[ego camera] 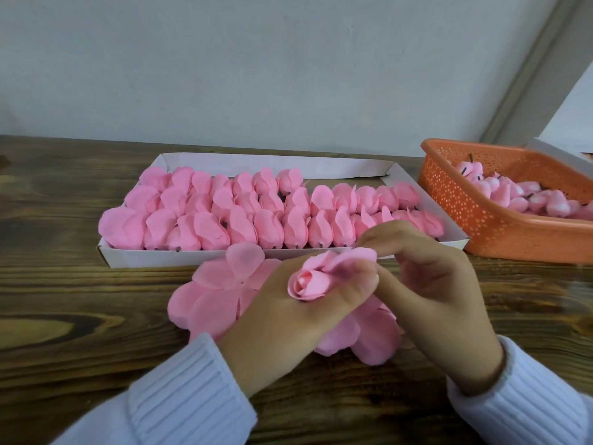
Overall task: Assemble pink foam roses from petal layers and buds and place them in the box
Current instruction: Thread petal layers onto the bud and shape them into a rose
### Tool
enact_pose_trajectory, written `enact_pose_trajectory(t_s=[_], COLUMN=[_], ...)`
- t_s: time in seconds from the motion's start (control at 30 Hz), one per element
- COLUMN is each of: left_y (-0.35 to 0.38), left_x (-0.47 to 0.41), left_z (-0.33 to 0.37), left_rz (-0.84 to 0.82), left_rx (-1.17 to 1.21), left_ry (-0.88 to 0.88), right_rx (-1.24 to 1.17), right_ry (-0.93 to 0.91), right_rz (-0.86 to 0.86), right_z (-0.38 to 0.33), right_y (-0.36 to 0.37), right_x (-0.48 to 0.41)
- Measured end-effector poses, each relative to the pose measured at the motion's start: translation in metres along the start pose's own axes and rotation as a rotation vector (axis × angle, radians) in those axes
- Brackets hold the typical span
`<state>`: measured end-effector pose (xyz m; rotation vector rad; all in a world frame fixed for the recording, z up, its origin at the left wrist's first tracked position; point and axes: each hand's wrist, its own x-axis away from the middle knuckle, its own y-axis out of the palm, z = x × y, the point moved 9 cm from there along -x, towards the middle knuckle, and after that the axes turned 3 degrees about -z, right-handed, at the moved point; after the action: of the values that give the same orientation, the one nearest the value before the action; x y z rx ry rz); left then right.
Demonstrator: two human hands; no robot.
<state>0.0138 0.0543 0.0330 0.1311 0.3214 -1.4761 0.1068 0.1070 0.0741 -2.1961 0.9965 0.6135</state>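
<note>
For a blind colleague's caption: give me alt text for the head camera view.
A left hand holds a half-made pink foam rose while the right hand pinches its outer petal, above loose pink petal layers on a dark wooden table. Behind: a white cardboard box packed with finished roses, and an orange perforated basket of buds.

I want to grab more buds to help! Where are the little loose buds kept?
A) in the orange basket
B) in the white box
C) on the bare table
A: the little buds with dark stems lie heaped in the orange basket, to the right of the white box of finished roses.
</note>
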Motion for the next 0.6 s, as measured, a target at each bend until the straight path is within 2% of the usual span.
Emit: enact_pose_trajectory(t_s=[0.1,0.2,0.37,0.5,0.6], left_y=[-0.009,-0.015,-0.014,-0.006,-0.003], left_x=[0.001,0.002,0.000,0.001,0.001], left_z=[0.003,0.004,-0.003,-0.001,0.003], left_rz=[0.111,0.183,0.125,0.105,0.104], left_rx=[-0.020,-0.011,0.226,0.168,0.140], left_ry=[0.038,0.049,0.021,0.018,0.029], right_rx=[-0.138,-0.322,-0.495,-0.748,-0.800], right_ry=[0.042,0.160,0.312,0.401,0.437], right_rz=[-0.052,-0.103,-0.136,-0.197,-0.221], right_z=[0.006,0.017,0.030,0.030,0.030], right_y=[0.004,0.012,0.027,0.043,0.047], right_x=[0.000,0.002,0.008,0.011,0.012])
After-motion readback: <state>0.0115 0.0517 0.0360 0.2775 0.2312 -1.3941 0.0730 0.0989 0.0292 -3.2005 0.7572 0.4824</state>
